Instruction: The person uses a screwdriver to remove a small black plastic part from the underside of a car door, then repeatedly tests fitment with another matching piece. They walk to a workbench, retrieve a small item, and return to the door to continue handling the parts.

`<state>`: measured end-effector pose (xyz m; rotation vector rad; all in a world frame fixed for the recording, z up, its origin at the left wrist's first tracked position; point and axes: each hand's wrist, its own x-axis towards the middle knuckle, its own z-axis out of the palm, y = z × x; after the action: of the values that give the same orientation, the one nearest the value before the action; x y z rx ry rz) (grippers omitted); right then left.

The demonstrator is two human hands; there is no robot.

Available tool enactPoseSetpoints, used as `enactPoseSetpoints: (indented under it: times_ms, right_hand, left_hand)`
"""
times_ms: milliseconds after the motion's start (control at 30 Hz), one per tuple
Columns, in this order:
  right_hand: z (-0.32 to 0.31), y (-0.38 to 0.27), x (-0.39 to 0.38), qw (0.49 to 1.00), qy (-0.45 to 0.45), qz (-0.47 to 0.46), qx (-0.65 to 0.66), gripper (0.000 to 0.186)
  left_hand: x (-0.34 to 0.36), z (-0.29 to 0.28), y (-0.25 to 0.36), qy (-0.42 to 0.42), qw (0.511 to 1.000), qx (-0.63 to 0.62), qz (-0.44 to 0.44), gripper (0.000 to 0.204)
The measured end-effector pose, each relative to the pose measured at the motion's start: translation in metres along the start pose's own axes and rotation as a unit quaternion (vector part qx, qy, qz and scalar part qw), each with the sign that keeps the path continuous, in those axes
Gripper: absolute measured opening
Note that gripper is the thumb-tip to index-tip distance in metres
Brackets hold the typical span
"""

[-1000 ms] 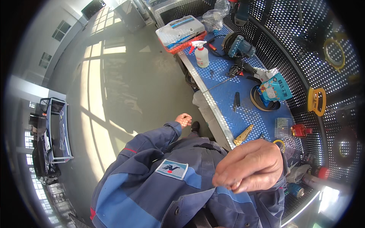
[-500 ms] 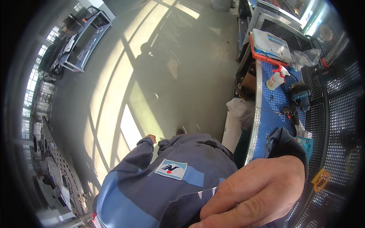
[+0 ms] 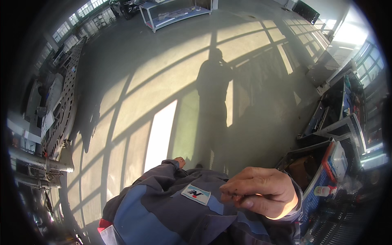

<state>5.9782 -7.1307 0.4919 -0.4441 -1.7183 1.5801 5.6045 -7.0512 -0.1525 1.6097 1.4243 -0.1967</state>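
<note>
Close in front of my chest, my right hand [image 3: 261, 192] is raised with its fingers bent and pressed together. The thumb lies just below the fingertips, which have dark smudges. I see no object between them. Lower down at my left side, my left hand [image 3: 180, 162] shows only as a small part past the grey sleeve [image 3: 161, 171]. Its fingers are too small and too hidden to read. My grey and blue work jacket [image 3: 163, 210] with a white-and-blue patch [image 3: 196, 194] fills the space between the hands.
On the right stands a blue perforated workbench [image 3: 312, 196] with a white spray bottle [image 3: 324, 190] and an orange-red case [image 3: 328, 161]. A perforated rack [image 3: 67, 106] and a metal pipe [image 3: 45, 161] are at the left. A blue-shelved cart [image 3: 175, 16] stands far ahead.
My view has swung to the left, and the workbench has shifted to the lower right. My right hand appears farther from the camera, with its fingertips now visible. My left hand still hangs low.
</note>
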Motion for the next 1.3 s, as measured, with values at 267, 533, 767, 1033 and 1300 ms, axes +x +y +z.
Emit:
enactPoseSetpoints:
  times_ms: [267,533,767,1033,1300]
  right_hand:
    - [-0.044,0.212,0.14,0.954,0.121,0.225,0.155,0.034]
    - [-0.09,0.397,0.244,0.824,0.149,0.404,0.368,0.034]
    - [-0.172,0.487,0.432,0.762,0.029,0.433,0.48,0.033]
    - [-0.2,0.535,0.71,0.742,-0.084,0.512,0.424,0.024]
    - [-0.225,0.651,0.953,0.74,-0.123,0.482,0.453,0.021]
  left_hand:
    - [-0.005,-0.078,-0.156,-0.036,0.937,0.349,0.008,0.016]
    - [-0.013,-0.146,-0.173,0.296,0.8,-0.491,-0.175,0.016]
    - [0.004,-0.236,-0.225,0.354,0.741,-0.479,-0.309,0.015]
    - [-0.001,-0.303,-0.253,0.236,0.779,-0.477,-0.332,0.018]
    - [0.09,-0.447,-0.315,-0.105,0.967,-0.087,-0.215,0.03]
